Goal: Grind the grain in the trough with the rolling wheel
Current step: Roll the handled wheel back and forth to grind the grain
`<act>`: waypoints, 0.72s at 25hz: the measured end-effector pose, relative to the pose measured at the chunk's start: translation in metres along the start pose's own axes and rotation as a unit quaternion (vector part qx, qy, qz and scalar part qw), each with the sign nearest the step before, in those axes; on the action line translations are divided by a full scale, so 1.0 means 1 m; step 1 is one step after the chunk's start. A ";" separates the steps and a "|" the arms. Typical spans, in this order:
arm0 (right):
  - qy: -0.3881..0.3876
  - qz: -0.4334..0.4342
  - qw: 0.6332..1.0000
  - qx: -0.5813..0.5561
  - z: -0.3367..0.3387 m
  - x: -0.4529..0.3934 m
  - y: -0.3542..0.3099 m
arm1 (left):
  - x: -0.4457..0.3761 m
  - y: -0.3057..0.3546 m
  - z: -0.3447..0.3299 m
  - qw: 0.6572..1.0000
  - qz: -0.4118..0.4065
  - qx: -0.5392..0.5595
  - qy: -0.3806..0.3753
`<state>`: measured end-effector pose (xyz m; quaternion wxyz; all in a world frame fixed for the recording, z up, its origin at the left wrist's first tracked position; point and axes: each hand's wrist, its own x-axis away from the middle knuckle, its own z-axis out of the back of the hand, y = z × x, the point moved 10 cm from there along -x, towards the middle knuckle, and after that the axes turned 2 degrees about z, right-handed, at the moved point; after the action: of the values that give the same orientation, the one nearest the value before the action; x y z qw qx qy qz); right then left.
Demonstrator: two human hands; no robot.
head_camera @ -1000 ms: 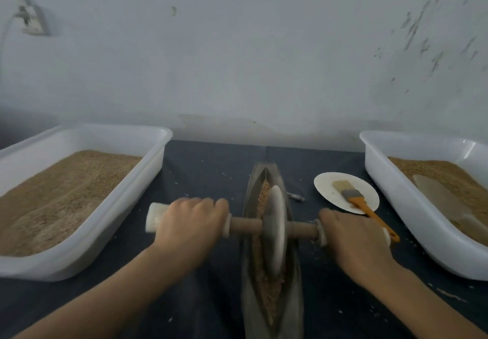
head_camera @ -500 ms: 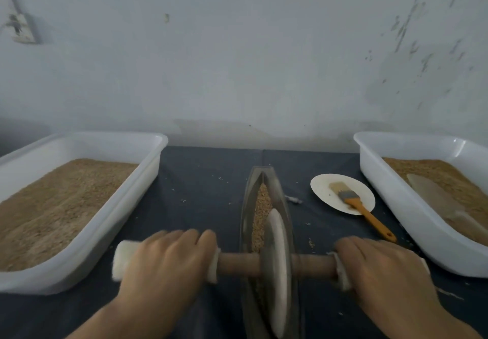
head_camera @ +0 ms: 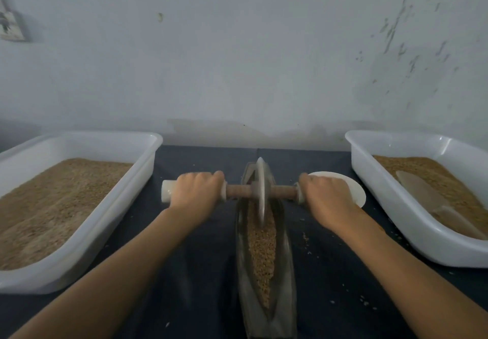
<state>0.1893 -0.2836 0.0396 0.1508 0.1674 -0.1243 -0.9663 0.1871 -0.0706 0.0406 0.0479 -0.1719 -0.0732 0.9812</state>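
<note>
With arms stretched out, left hand (head_camera: 195,193) & right hand (head_camera: 327,197) both curl tight round axle (head_camera: 237,191); wheel (head_camera: 261,191) upright at trough (head_camera: 284,259) far end (grain (head_camera: 261,249) nearer).

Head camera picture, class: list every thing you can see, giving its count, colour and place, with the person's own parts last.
Trough: one, dark metal, centre of table, running away from the person.
Grain: brown, lying along the trough.
Rolling wheel: one, pale disc on a wooden axle, at the trough's far end.
Tubs: two, white, left and right edges, both holding brown grain.
Scoop: one, translucent, in the right tub.
Plate: one, white, behind the right hand.
Table cloth: dark blue.
Wall socket: one, upper left.
Left hand: grips the left handle.
Right hand: grips the right handle.
</note>
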 end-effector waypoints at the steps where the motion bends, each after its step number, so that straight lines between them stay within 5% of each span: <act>1: 0.002 0.018 1.000 -0.012 0.001 0.021 -0.005 | 0.022 0.002 0.002 1.000 -0.016 0.005 0.007; 4: 0.130 0.106 0.984 -0.059 0.040 0.095 -0.023 | 0.105 0.014 0.041 0.984 -0.117 0.058 0.122; 6: 0.142 0.125 0.980 -0.066 0.044 0.119 -0.023 | 0.133 0.013 0.057 0.970 -0.151 0.072 0.175; 10: 0.019 0.059 0.997 -0.038 0.004 0.068 -0.013 | 0.078 0.016 0.026 0.995 -0.088 -0.013 0.054; 13: 0.041 -0.007 0.999 0.011 -0.003 0.000 0.005 | 0.002 0.003 0.003 0.999 0.004 -0.033 0.015; 18: 0.017 -0.001 1.000 -0.012 -0.006 0.005 0.005 | 0.006 0.005 0.005 0.999 -0.027 -0.020 0.024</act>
<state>0.1887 -0.2910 0.0338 0.1537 0.1821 -0.1103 -0.9649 0.1797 -0.0758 0.0427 0.0724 -0.1940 -0.0964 0.9736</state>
